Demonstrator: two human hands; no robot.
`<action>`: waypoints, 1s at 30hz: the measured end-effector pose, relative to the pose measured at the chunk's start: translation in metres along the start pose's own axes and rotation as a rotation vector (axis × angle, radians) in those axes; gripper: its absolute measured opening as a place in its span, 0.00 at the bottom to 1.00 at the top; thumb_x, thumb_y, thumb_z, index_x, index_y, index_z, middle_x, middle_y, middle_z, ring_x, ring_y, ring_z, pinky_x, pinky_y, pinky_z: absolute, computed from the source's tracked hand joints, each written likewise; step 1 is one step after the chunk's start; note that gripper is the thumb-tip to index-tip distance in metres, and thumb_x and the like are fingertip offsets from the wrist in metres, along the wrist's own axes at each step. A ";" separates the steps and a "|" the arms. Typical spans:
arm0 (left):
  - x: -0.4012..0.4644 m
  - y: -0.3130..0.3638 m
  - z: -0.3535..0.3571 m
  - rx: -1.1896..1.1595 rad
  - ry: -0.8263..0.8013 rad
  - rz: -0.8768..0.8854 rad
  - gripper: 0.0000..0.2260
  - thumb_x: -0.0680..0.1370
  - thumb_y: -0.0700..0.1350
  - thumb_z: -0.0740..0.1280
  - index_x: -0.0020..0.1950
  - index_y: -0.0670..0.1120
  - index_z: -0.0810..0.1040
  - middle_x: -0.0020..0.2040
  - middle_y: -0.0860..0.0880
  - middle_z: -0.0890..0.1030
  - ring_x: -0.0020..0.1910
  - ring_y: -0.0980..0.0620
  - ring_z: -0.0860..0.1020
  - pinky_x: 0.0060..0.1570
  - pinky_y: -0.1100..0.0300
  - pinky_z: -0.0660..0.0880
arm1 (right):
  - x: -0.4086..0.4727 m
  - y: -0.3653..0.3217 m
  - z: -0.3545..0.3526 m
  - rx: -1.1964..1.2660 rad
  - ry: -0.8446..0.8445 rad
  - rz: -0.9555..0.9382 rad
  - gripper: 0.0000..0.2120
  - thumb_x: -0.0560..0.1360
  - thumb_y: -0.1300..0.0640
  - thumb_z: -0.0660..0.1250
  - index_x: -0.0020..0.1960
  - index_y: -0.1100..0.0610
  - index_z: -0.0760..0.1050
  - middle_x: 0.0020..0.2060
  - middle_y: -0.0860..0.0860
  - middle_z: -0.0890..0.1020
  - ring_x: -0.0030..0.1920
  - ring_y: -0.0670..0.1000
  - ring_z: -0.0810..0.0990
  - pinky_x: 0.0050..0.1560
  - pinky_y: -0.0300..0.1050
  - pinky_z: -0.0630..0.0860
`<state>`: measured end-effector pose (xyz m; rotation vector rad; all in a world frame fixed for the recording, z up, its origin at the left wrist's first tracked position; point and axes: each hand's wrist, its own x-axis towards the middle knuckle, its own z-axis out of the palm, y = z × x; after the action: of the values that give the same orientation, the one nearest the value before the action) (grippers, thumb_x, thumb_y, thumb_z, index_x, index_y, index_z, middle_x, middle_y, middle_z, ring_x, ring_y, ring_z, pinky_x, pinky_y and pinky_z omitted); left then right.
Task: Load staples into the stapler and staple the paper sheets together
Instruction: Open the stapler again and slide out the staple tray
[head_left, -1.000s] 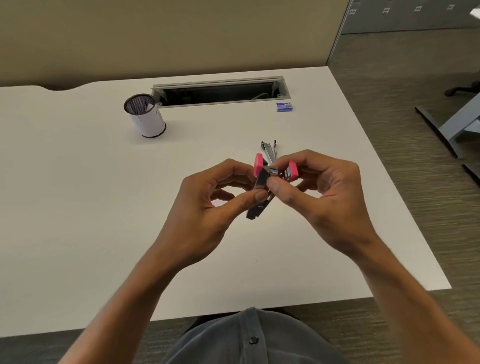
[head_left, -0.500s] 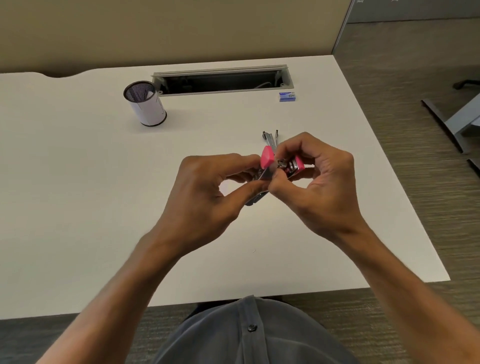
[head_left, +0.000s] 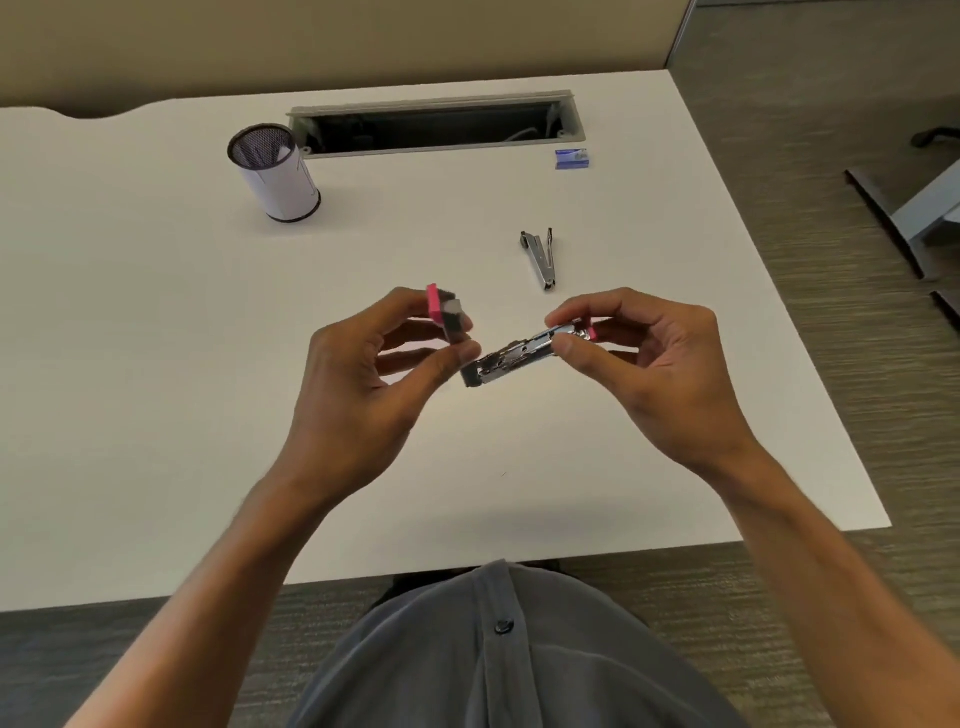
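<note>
pink and chrome stapler (head_left: 511, 356) opened wide, held above the white desk (head_left: 156, 338) between both hands, near the middle of the view. left hand (head_left: 363, 395) pinching the pink-and-grey end (head_left: 445, 314) of the stapler between thumb and fingertips, that end tilted up and away. right hand (head_left: 644, 374) pinching the far end of the chrome magazine rail, thumb below and index finger on top, a small pink tip (head_left: 589, 332) showing just beside the fingers. rail running at a slant from lower left to upper right, its grey end close to the left thumb. cannot tell whether any staples sit in the channel.

lying on the desk beyond the hands, well apart from them: a second metal stapler part or staple remover (head_left: 540, 257), silver, spread in a narrow v, not touched. farther back, near the right rear of the desk, a small blue staple box (head_left: 571, 158), closed as far as can be seen. at the rear centre, a long grey cable slot (head_left: 436, 127) sunk in the desk, dark inside. left of the slot, just beside its end, a mesh pen cup (head_left: 274, 174) wrapped in white, upright, contents not clear.

grey buttoned shirt (head_left: 498, 649) at the bottom edge. brown carpet (head_left: 831, 156) to the right of the desk, tan partition wall (head_left: 311, 41) behind it.
</note>
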<state>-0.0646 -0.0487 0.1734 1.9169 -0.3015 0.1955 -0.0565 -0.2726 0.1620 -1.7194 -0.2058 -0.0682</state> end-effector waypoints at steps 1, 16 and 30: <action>-0.003 -0.005 -0.001 0.005 -0.026 -0.013 0.08 0.76 0.42 0.73 0.54 0.44 0.80 0.48 0.52 0.84 0.51 0.52 0.84 0.53 0.60 0.80 | -0.002 0.004 -0.001 -0.012 0.003 0.025 0.06 0.73 0.63 0.74 0.50 0.57 0.84 0.45 0.55 0.85 0.43 0.46 0.83 0.46 0.38 0.80; -0.030 -0.075 0.011 0.145 -0.079 -0.233 0.09 0.70 0.41 0.78 0.47 0.48 0.83 0.42 0.54 0.85 0.42 0.54 0.83 0.44 0.60 0.80 | -0.016 0.076 -0.011 -0.154 -0.045 0.196 0.13 0.69 0.67 0.77 0.52 0.56 0.83 0.52 0.50 0.83 0.47 0.48 0.84 0.53 0.39 0.79; -0.045 -0.127 0.036 0.247 -0.113 -0.240 0.08 0.70 0.42 0.78 0.48 0.48 0.84 0.46 0.54 0.83 0.52 0.53 0.77 0.56 0.55 0.73 | -0.037 0.129 -0.009 -0.645 -0.097 0.118 0.08 0.74 0.52 0.73 0.53 0.48 0.83 0.51 0.40 0.82 0.50 0.46 0.80 0.46 0.48 0.78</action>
<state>-0.0697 -0.0345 0.0341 2.1938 -0.1234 -0.0387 -0.0695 -0.3041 0.0313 -2.3768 -0.1621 0.0428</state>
